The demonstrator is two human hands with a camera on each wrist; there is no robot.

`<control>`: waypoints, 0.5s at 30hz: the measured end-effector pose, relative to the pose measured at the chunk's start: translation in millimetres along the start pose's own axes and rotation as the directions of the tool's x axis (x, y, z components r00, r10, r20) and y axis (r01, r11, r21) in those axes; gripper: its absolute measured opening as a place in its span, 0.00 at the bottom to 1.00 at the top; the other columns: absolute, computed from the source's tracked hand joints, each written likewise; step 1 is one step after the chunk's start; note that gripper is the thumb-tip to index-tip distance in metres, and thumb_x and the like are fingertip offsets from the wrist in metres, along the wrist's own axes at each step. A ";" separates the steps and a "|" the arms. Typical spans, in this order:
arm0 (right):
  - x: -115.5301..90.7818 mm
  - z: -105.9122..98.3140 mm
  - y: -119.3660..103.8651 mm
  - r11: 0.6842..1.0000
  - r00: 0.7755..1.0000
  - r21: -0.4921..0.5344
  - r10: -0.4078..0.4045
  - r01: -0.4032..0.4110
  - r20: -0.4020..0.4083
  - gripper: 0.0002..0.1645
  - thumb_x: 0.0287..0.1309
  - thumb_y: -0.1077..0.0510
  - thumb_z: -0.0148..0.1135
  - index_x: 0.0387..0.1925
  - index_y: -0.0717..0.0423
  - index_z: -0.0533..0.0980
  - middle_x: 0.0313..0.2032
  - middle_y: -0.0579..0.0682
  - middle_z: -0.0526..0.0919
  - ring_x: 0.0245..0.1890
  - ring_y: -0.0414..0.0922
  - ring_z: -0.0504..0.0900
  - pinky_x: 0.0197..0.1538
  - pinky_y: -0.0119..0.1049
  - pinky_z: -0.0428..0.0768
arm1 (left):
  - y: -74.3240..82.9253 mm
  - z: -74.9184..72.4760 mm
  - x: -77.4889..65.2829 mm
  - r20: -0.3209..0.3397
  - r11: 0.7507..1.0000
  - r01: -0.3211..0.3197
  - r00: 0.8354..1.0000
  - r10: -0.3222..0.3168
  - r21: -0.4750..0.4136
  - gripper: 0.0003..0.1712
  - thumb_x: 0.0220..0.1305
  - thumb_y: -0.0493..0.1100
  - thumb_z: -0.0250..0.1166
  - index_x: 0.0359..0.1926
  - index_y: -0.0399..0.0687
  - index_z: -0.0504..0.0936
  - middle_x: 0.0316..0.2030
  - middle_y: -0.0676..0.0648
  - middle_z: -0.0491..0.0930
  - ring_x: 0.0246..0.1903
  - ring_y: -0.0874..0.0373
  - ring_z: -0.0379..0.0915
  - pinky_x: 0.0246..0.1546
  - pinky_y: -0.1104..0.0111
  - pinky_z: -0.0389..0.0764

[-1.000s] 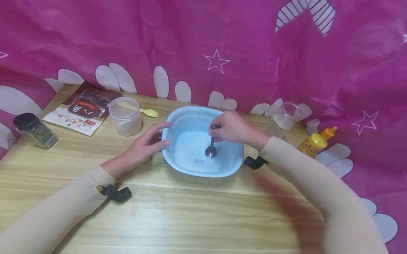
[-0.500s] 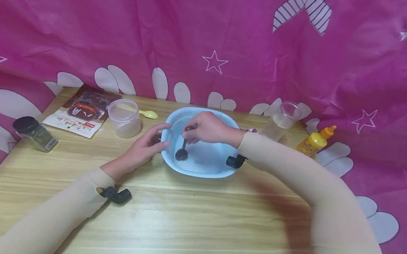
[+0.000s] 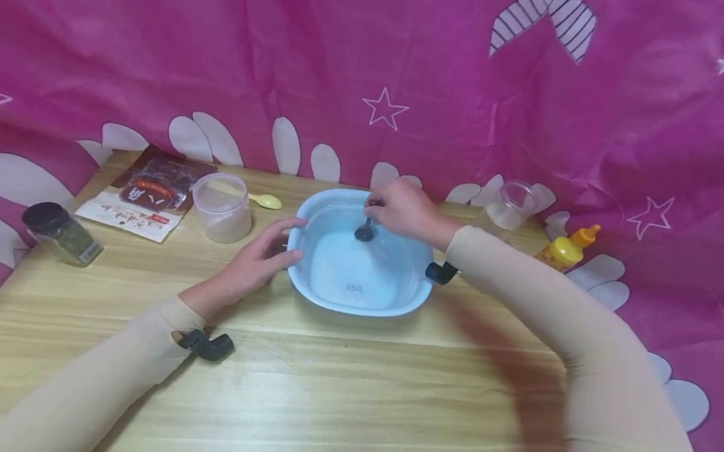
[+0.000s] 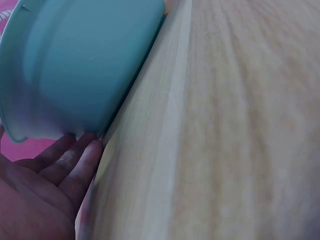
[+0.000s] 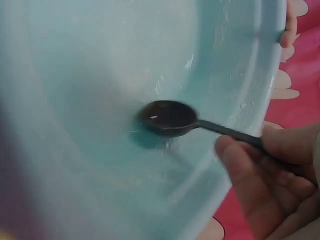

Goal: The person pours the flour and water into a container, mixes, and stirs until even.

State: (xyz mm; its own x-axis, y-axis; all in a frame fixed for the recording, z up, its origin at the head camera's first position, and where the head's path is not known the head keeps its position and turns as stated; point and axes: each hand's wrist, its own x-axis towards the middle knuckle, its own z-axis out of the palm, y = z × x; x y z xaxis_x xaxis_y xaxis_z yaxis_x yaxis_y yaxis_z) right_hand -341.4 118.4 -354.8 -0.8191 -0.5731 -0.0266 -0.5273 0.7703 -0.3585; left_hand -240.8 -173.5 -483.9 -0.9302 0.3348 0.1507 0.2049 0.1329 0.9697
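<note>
A light blue plastic basin point(image 3: 355, 306) with shallow clear liquid stands at mid-table. My right hand point(image 3: 405, 208) pinches the handle of a small dark spoon point(image 3: 364, 233) above the basin's back part. In the right wrist view the spoon's rounded bowl point(image 5: 170, 117) is low in the basin, with thumb and fingers gripping the handle. My left hand point(image 3: 262, 257) holds the basin's left rim, thumb and forefinger over the edge. Its other fingers point(image 4: 80, 165) lie against the outer wall in the left wrist view.
Left of the basin are a clear tub point(image 3: 222, 210), a yellow spoon point(image 3: 267, 201), a brown-and-white packet point(image 3: 151, 193) and a black-lidded jar point(image 3: 64, 234). A clear cup point(image 3: 509, 206) and a yellow squeeze bottle point(image 3: 566, 251) stand right. A pink curtain point(image 3: 325, 50) hangs behind.
My right hand has swept the spoon from the basin's middle to its front left, then to the back. The left hand stays on the rim.
</note>
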 end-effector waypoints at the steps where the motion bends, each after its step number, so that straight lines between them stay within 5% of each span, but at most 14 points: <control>1: -3.1 -2.2 0.8 0.999 1.000 -0.032 -0.007 0.007 0.003 0.09 0.76 0.58 0.71 0.48 0.56 0.93 0.35 0.47 0.92 0.35 0.44 0.85 0.40 0.37 0.83 | 0.5 -0.3 0.3 -0.001 1.000 -0.001 1.000 0.001 0.002 0.35 0.83 0.43 0.64 0.85 0.53 0.65 0.77 0.31 0.70 0.74 0.32 0.71 0.72 0.38 0.74; 5: -16.0 -7.3 -4.3 0.998 0.996 -0.063 -0.014 0.020 0.084 0.08 0.75 0.59 0.70 0.43 0.55 0.93 0.30 0.45 0.91 0.32 0.43 0.85 0.37 0.38 0.80 | 1.6 -1.1 1.0 0.000 1.000 0.000 1.000 0.000 0.004 0.35 0.84 0.42 0.64 0.85 0.53 0.65 0.77 0.31 0.71 0.74 0.32 0.72 0.72 0.38 0.73; 10: -27.7 -2.9 -22.5 0.996 0.974 0.091 -0.018 -0.003 0.224 0.08 0.76 0.59 0.70 0.42 0.56 0.92 0.29 0.42 0.92 0.33 0.39 0.92 0.41 0.37 0.84 | 0.9 -1.2 0.7 0.002 1.000 0.000 1.000 0.000 0.006 0.35 0.84 0.42 0.64 0.85 0.53 0.65 0.77 0.31 0.71 0.74 0.32 0.72 0.71 0.42 0.75; 15: -25.7 4.7 -32.0 0.977 0.975 0.211 -0.049 0.001 0.219 0.08 0.76 0.58 0.72 0.45 0.57 0.92 0.32 0.43 0.93 0.36 0.40 0.94 0.45 0.38 0.87 | -0.6 -0.4 0.5 0.006 1.000 -0.005 1.000 0.005 -0.003 0.35 0.84 0.42 0.64 0.85 0.53 0.65 0.75 0.29 0.72 0.73 0.32 0.73 0.67 0.60 0.80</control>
State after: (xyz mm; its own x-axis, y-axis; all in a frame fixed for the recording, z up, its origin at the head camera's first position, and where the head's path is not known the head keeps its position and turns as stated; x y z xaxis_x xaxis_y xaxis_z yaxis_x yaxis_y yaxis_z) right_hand -302.4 107.2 -347.0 -0.7232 -0.6571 -0.2128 -0.4686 0.6931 -0.5477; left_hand -241.5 -173.8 -484.3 -0.9271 0.3415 0.1545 0.2088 0.1282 0.9695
